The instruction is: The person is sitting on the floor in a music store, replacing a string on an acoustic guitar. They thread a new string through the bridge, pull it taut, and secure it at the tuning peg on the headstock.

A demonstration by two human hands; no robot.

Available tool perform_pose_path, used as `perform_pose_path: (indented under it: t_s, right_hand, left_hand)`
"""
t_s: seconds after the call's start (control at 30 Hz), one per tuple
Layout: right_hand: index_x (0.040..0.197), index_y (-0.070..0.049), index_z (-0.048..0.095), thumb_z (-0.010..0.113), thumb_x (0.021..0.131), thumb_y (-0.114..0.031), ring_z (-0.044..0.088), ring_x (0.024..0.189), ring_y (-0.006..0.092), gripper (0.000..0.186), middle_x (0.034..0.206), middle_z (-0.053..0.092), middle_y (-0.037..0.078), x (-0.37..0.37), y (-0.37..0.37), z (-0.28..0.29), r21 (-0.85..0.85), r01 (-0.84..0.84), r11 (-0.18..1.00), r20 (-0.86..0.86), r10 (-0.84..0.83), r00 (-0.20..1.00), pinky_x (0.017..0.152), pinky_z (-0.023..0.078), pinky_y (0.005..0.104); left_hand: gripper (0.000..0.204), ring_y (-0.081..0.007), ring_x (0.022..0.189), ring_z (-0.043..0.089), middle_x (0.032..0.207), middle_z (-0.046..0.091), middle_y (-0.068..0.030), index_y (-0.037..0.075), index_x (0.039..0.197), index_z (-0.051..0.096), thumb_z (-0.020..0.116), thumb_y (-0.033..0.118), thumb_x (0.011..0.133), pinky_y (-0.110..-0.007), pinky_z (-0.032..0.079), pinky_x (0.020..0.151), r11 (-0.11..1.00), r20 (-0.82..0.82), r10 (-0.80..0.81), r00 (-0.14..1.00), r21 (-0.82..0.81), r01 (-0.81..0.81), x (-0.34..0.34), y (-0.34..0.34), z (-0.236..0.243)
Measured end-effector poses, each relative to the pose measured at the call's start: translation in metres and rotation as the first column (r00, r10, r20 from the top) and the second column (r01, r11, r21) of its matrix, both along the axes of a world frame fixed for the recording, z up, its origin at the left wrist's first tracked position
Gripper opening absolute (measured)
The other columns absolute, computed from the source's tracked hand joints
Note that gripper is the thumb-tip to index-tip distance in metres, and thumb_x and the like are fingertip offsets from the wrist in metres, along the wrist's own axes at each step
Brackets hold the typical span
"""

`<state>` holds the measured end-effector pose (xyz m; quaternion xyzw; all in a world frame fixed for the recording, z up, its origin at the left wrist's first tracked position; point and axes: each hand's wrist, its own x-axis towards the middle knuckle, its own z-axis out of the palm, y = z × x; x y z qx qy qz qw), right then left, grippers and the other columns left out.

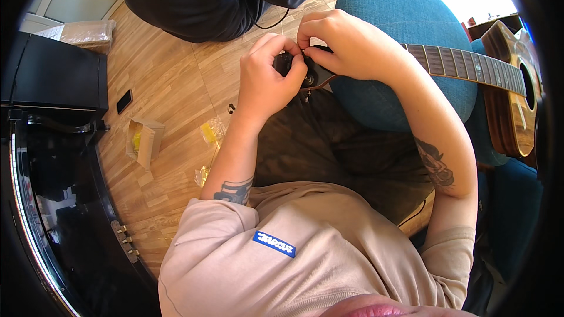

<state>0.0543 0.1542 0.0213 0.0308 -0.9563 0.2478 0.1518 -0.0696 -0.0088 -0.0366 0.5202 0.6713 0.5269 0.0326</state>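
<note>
An acoustic guitar [512,91] lies across a blue upholstered seat [382,0]. Its fretted neck [467,66] runs toward my hands and passes beneath my right wrist. The dark headstock [320,75] sits between my hands, above my lap, partly covered by them. My left hand [267,76] is closed in a pinch at the headstock's left side. My right hand [346,41] pinches from the other side, fingertips close to those of the left. Whatever lies between the fingertips is too small and hidden to make out.
A person in dark clothes [194,0] is close in front. On the wooden floor lie a phone [124,101], an opened cardboard box [151,144] and yellow packets [210,132]. A black piano [70,199] stands at the left, with a plastic-wrapped package [88,34] beyond it.
</note>
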Motion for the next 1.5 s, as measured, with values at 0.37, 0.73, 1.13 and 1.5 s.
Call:
perform_pose_path:
  t_s: [0.37, 0.73, 1.13, 1.5]
  right_hand:
    - [0.100, 0.002, 0.071, 0.071, 0.089, -0.004, 0.069, 0.090, 0.0382, 0.012, 0.096, 0.072, 0.018, -0.001, 0.006, 0.001, -0.023, -0.079, 0.997, -0.006, 0.079, 0.997, 0.082, 0.056, 0.0434]
    - [0.098, 0.001, 0.071, 0.071, 0.088, -0.003, 0.070, 0.091, 0.0371, 0.011, 0.096, 0.072, 0.017, 0.000, 0.005, -0.001, -0.050, -0.057, 0.997, 0.026, 0.058, 0.998, 0.083, 0.056, 0.0424]
    - [0.097, 0.001, 0.073, 0.072, 0.088, -0.003, 0.070, 0.085, 0.0344, 0.010, 0.094, 0.073, 0.015, -0.001, 0.008, -0.003, -0.054, -0.018, 0.998, 0.060, 0.021, 0.998, 0.077, 0.056, 0.0401]
    - [0.093, 0.002, 0.073, 0.068, 0.082, 0.001, 0.069, 0.077, 0.0345, 0.012, 0.088, 0.073, 0.017, 0.000, 0.006, 0.003, -0.102, -0.002, 0.995, 0.081, 0.011, 0.997, 0.072, 0.056, 0.0393]
  left_hand:
    - [0.013, -0.0109, 0.083, 0.076, 0.092, 0.080, -0.0068, -0.002, 0.100, 0.079, 0.078, 0.006, 0.090, -0.025, 0.061, 0.079, 0.914, 0.294, -0.364, 0.884, -0.072, 0.400, -0.064, 0.016, -0.006]
    - [0.014, -0.0095, 0.084, 0.074, 0.092, 0.080, -0.0064, -0.004, 0.097, 0.080, 0.086, 0.000, 0.085, -0.025, 0.061, 0.077, 0.905, 0.151, -0.369, 0.917, -0.165, 0.392, -0.067, 0.019, 0.015]
    - [0.011, -0.0140, 0.076, 0.076, 0.087, 0.080, -0.0091, -0.001, 0.091, 0.081, 0.087, 0.003, 0.083, -0.027, 0.060, 0.072, 0.929, -0.107, -0.369, 0.923, -0.029, 0.368, -0.061, 0.019, 0.005]
    - [0.013, -0.0214, 0.073, 0.078, 0.082, 0.079, -0.0122, 0.000, 0.086, 0.080, 0.087, -0.001, 0.076, -0.029, 0.062, 0.068, 0.914, -0.394, -0.274, 0.877, 0.175, 0.365, -0.054, 0.017, -0.001]
